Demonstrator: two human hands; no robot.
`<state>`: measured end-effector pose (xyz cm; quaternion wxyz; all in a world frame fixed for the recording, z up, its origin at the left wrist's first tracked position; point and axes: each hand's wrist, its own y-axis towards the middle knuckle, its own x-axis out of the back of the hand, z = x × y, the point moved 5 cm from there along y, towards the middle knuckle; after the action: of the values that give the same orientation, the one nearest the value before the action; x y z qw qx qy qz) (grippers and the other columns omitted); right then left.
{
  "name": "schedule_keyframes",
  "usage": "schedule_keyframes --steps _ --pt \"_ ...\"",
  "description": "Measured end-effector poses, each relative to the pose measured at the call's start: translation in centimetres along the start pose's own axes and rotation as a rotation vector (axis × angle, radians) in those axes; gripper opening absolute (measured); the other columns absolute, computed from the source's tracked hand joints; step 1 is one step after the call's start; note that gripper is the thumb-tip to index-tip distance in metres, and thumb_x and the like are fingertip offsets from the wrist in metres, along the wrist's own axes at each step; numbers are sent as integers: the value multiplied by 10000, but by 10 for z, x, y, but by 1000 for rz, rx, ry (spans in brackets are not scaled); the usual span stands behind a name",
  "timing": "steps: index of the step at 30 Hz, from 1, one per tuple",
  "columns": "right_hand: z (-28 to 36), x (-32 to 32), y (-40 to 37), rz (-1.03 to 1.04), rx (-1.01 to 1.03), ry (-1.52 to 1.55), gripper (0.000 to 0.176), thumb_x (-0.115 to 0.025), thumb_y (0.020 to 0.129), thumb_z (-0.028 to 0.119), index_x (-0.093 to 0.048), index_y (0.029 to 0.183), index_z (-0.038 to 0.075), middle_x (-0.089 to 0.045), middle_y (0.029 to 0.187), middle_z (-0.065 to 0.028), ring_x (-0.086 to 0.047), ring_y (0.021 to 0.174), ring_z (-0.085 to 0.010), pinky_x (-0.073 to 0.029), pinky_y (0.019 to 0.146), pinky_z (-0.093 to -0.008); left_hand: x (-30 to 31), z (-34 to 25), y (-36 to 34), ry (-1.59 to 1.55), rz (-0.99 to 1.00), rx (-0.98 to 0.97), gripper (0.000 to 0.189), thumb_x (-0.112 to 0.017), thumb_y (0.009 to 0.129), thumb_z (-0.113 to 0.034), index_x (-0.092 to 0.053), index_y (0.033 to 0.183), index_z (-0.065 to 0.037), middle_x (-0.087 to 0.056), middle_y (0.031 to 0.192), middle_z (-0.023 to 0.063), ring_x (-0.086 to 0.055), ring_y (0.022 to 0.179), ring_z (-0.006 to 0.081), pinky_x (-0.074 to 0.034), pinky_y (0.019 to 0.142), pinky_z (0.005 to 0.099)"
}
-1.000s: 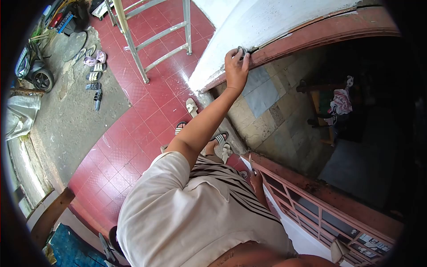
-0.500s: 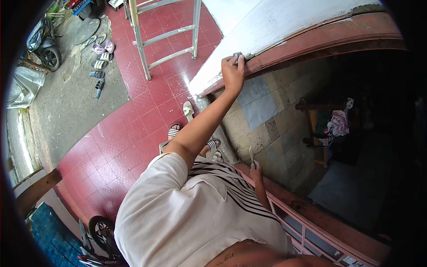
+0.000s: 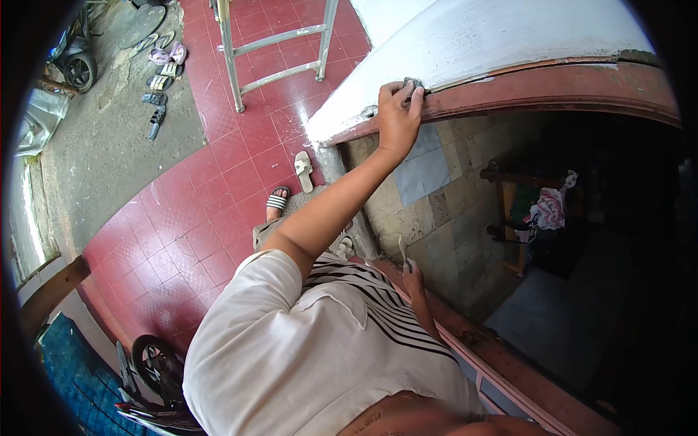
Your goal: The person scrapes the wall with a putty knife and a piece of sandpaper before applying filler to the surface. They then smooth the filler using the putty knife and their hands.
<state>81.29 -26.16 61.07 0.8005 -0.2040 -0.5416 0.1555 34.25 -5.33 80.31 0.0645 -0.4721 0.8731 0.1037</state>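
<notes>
Hands (image 3: 400,120) with grey lump (image 3: 413,83), pale-bladed tool (image 3: 403,251)

Daylight from the open, left-hand side washes across red floor tiles (image 3: 156,258), where pale glare pools in broad, glossy patches. A white wall (image 3: 502,33) runs bright enough to lose much of its surface detail. Beyond the wooden door frame (image 3: 538,91), the light falls off sharply: stone tiles (image 3: 407,218) near the threshold stay readable, a pink-and-white cloth (image 3: 549,208) stands out dimly, and the far interior sinks to near black. The left hand (image 3: 400,120) appears crisp and evenly lit; the right hand (image 3: 412,276) sits in duller light. Bare skin (image 3: 465,426) at the bottom edge is blurred. Wide-angle distortion bows straight lines, and black vignetting rounds off the corners.
</notes>
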Motion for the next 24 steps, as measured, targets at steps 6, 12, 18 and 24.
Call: schedule_keyframes --steps 6,12,18,24 --pt "30 13 16 3 -40 19 370 -526 994 265 -592 1275 33 -650 1225 -183 -611 1141 -340 -472 969 -390 13 75 7 315 -57 31 306 -720 907 -233 -726 1068 27 -627 1031 182 -629 833 234 -522 724 316" --pt "18 -3 40 -15 46 58 373 -538 997 286 -593 1292 65 -654 1228 -189 -621 1142 -350 -486 959 -394 6 20 -6 124 -13 -84 302 -723 906 -227 -723 1055 36 -625 1064 169 -629 785 215 -522 696 301" --pt "17 -5 45 -37 67 39 371 -543 990 286 -604 1276 59 -655 1227 -188 -619 1140 -364 -486 962 -400 8 38 8 89 42 78 282 -688 908 -205 -716 1001 59 -600 1026 205 -591 971 344 -485 872 389" --pt "19 -7 31 -24 51 20 365 -555 985 267 -604 1269 43 -656 1214 -184 -622 1122 -343 -488 958 -393 11 36 10 187 35 -97 273 -711 904 -190 -717 1061 33 -621 1051 172 -633 855 242 -527 757 327"
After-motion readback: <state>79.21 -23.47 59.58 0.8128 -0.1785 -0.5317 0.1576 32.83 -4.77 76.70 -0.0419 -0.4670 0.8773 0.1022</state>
